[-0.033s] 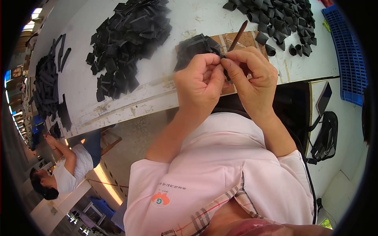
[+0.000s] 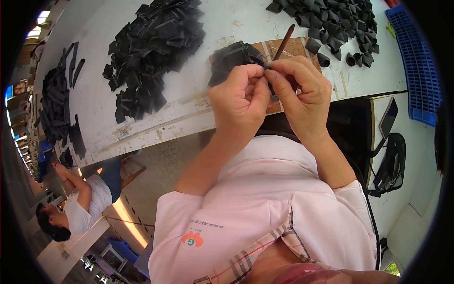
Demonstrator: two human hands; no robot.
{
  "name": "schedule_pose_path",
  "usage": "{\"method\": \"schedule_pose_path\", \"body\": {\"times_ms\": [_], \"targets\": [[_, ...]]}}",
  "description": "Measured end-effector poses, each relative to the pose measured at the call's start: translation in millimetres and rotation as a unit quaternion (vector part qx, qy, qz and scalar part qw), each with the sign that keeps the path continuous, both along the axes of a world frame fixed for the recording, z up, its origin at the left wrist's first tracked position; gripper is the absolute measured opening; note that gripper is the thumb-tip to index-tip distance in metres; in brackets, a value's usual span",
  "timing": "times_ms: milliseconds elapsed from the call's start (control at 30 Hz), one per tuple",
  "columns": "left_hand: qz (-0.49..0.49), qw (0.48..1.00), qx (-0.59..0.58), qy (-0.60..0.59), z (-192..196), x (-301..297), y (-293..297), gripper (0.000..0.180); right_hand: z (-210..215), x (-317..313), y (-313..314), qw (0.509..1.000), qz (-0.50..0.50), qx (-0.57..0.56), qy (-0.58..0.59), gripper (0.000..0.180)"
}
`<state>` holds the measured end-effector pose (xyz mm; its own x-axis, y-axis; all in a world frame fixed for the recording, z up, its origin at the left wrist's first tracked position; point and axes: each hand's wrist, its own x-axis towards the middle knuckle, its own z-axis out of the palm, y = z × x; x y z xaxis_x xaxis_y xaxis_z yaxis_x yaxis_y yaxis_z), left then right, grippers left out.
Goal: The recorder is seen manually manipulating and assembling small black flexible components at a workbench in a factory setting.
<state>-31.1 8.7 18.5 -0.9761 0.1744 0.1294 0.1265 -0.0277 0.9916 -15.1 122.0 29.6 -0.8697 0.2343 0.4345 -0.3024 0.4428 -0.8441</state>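
I see next to nothing changed since the frame just before: my left hand [image 2: 240, 97] and right hand [image 2: 303, 94] meet over the board [image 2: 302, 47], thumbs and forefingers of both clamped on a black piece [image 2: 271, 88], mostly hidden between them. I judge its handling to be mid-step. A brown stick [image 2: 284, 41] slants far and right from the right fingertips; whether they grip it, I can't tell. Black loops [image 2: 340, 21] lie far right, a flat pile [image 2: 158, 52] left.

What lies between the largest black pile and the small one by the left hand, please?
In the head view, bare white tabletop separates the largest pile from the small pile.
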Motion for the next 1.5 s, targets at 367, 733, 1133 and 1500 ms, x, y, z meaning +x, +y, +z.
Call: {"method": "schedule_pose_path", "body": {"times_ms": [367, 733, 1133, 1500], "targets": [[-0.073, 0.9, 0.351, -0.248, 3, -14, -8, 0.019, -10, 0, 8, 0.998, -0.042, 0.037, -0.001, 0.006], [0.075, 0.993, 0.086, 0.004, 25, -10, 19, 0.011, 11, -4, 28, 0.801, 0.235, -0.502, -0.228, 0.022], [-0.229, 0.687, 0.555, -0.409, 10, -52, 0, 0.015, 18, -46, 42, 0.85, 0.283, -0.382, -0.226, 0.025], [-0.052, 0.976, 0.192, -0.085, 25, -32, 16, 0.027, 19, -50, 50, 0.888, 0.284, -0.291, -0.215, 0.028]]}}
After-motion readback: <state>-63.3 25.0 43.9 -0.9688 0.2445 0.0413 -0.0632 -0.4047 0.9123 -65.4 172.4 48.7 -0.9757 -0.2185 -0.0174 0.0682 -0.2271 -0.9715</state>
